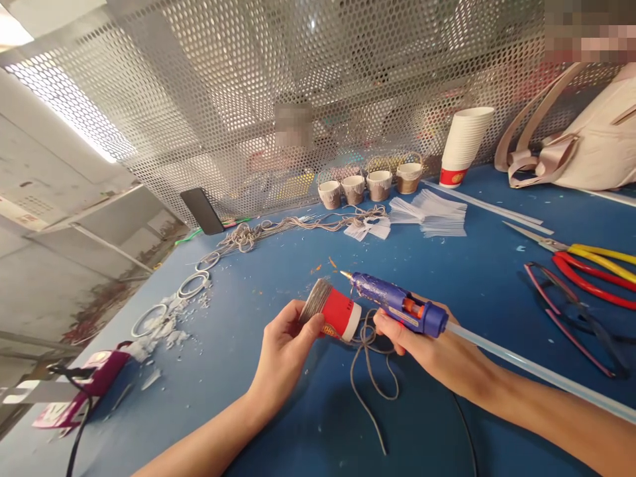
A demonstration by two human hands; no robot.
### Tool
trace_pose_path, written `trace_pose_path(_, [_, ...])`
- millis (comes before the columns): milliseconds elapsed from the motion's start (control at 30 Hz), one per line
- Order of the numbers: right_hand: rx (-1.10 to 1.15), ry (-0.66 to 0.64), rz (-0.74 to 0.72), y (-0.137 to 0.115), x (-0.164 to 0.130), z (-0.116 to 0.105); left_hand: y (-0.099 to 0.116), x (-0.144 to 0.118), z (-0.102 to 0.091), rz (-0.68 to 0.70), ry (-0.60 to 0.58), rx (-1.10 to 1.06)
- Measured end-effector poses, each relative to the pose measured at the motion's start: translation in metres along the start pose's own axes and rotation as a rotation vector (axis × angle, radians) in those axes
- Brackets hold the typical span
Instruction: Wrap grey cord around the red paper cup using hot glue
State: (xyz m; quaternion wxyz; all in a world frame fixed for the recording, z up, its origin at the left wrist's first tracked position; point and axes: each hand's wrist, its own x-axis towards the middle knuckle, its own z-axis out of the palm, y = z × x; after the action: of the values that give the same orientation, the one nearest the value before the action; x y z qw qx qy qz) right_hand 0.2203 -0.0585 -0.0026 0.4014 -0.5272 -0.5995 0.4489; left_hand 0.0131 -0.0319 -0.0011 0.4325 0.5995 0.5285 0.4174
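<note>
My left hand [285, 344] grips a red paper cup [340, 311] tilted on its side, with grey cord [318, 298] wound around its base end. In my right hand [422, 344] is a blue hot glue gun [392, 298], its nozzle pointing left, just above and apart from the cup. A long clear glue stick [536, 368] sticks out of the gun's back end. Loose grey cord [370, 358] hangs in loops between the hands and trails onto the blue table. The fingers on the gun's handle are partly hidden.
Small cord-wrapped cups [379, 185] with handles line the back, near stacked paper cups [464, 146]. White strips [432, 212], cord bundles [243, 236] and a phone [202, 212] lie in front of a perforated screen. Scissors [571, 255] and eyeglasses [571, 318] lie right; a power strip [84, 391] left.
</note>
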Motion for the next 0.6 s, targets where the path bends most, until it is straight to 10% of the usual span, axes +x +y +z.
trace_pose_path(600, [-0.023,-0.147,0.016,-0.015,-0.01,0.0,0.0,-0.002,-0.007,-0.054,-0.105,-0.055])
